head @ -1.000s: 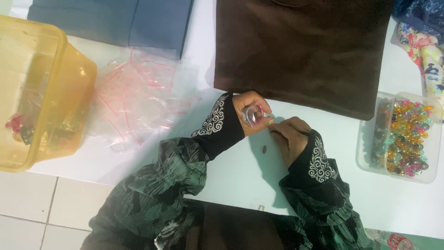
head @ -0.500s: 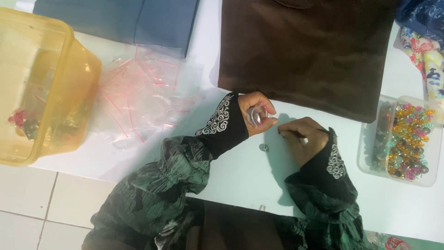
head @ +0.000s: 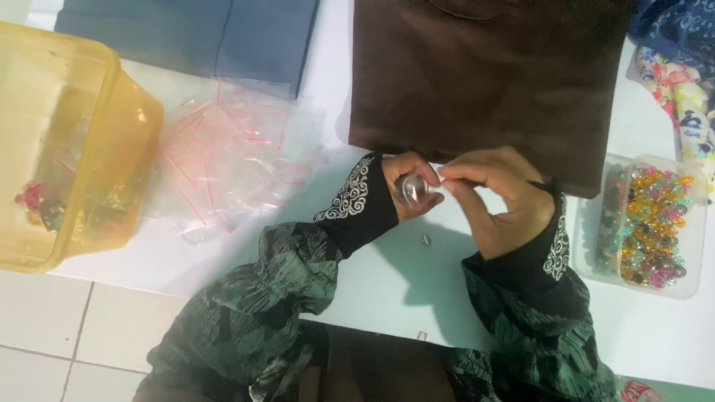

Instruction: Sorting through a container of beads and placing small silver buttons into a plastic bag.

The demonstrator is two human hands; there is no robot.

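My left hand (head: 406, 179) is closed around a small clear round object (head: 412, 189), possibly a spool or tiny container. My right hand (head: 497, 197) has come up against it, thumb and forefinger pinched at the object's right side on something too thin to make out. Both hands hover over the white table (head: 372, 290), just below the edge of a dark brown cloth (head: 484, 74). A tiny metal piece (head: 426, 240) lies on the table under the hands. Both sleeves are dark green with black embroidered cuffs.
A clear tray of coloured beads (head: 646, 219) sits at the right. Several small clear zip bags with red strips (head: 231, 164) lie left of the hands. A yellow plastic tub (head: 112, 141) stands at far left, a blue-grey cloth (head: 201, 37) behind, patterned fabric (head: 681, 82) top right.
My right hand lifted off the table and moved up and left to meet my left hand at the clear object. The left hand stayed in place.
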